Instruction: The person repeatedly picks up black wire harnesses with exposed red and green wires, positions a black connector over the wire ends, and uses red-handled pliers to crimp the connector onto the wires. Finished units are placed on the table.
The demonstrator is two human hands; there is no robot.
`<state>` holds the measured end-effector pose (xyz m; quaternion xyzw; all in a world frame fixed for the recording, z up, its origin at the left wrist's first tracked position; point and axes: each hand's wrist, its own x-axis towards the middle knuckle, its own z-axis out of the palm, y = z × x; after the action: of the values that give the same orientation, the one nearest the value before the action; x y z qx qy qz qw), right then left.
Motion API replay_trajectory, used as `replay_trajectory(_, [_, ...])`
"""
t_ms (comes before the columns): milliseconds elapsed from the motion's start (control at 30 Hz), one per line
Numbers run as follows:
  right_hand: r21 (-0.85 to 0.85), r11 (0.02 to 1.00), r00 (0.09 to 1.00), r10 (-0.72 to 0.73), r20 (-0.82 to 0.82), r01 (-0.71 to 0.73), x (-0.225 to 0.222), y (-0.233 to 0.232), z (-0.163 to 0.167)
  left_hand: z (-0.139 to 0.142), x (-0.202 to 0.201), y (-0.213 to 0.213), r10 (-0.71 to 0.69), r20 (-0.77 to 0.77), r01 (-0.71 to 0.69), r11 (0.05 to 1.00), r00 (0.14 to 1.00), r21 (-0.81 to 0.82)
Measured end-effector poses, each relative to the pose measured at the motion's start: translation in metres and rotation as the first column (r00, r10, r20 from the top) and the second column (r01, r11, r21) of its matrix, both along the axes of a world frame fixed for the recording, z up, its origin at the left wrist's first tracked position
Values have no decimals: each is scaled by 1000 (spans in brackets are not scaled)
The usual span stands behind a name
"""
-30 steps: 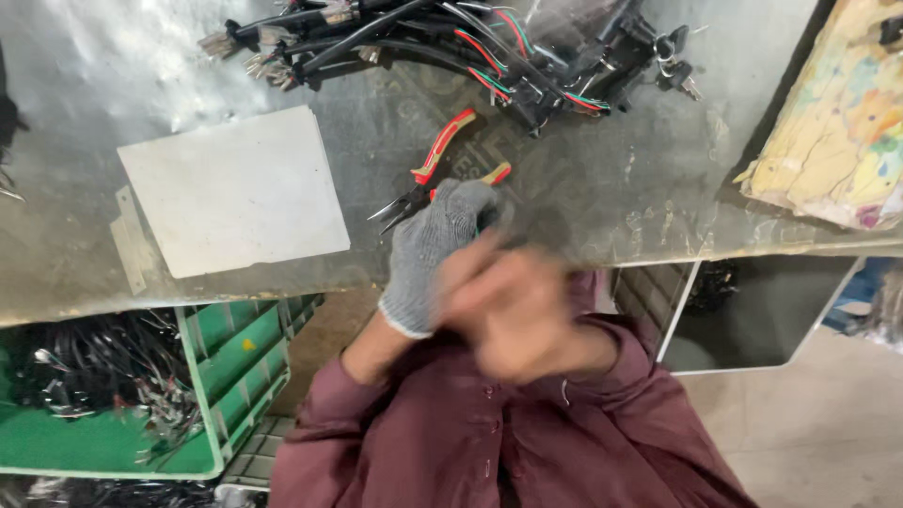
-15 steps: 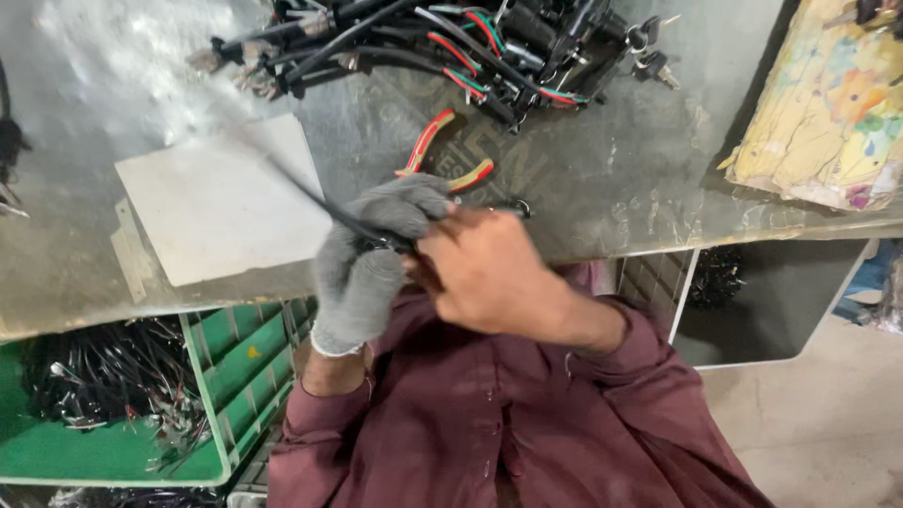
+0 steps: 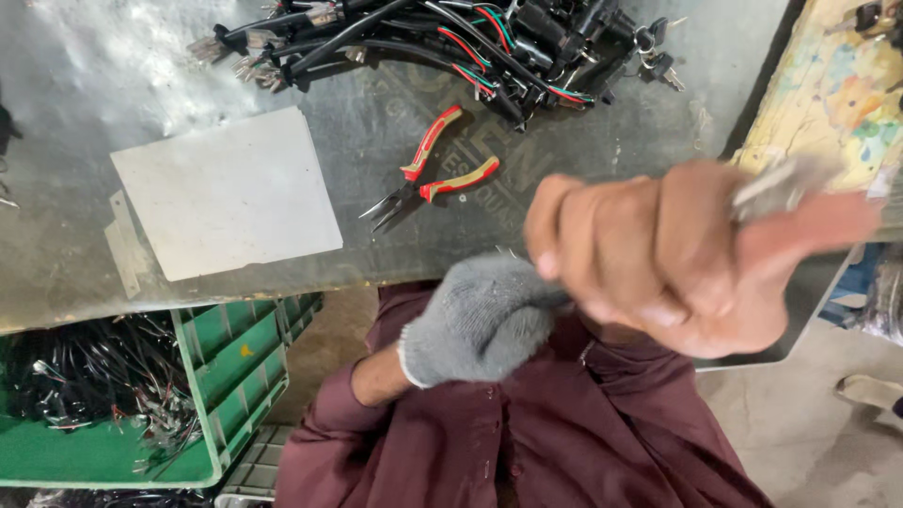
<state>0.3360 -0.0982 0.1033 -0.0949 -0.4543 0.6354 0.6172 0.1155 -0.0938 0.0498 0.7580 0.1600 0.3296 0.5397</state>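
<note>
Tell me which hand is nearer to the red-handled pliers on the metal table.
Left, as far as this single view shows. The gloved left hand sits just below the red-handled pliers, off the metal table edge. The bare right hand is raised farther right, blurred, apparently closer to the camera.

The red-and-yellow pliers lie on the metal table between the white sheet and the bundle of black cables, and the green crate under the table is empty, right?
Not quite. The head view shows the green crate holds black wire bundles; the rest is right.

The grey metal desk (image 3: 113, 85) carries a bundle of black cables (image 3: 442, 38), red-handled pliers (image 3: 435, 174) and a white flat sheet (image 3: 226, 193).
</note>
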Motion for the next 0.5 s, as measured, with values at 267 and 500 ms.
replay_trajectory(267, [-259, 808, 848, -513, 129, 529, -40, 22, -66, -10, -35, 32, 429, -263, -500, 678, 864, -539])
replay_trajectory(500, [-420, 869, 750, 91, 655, 262, -72, -17, -127, -22, -38, 41, 495, 12, -409, 732, 869, -545])
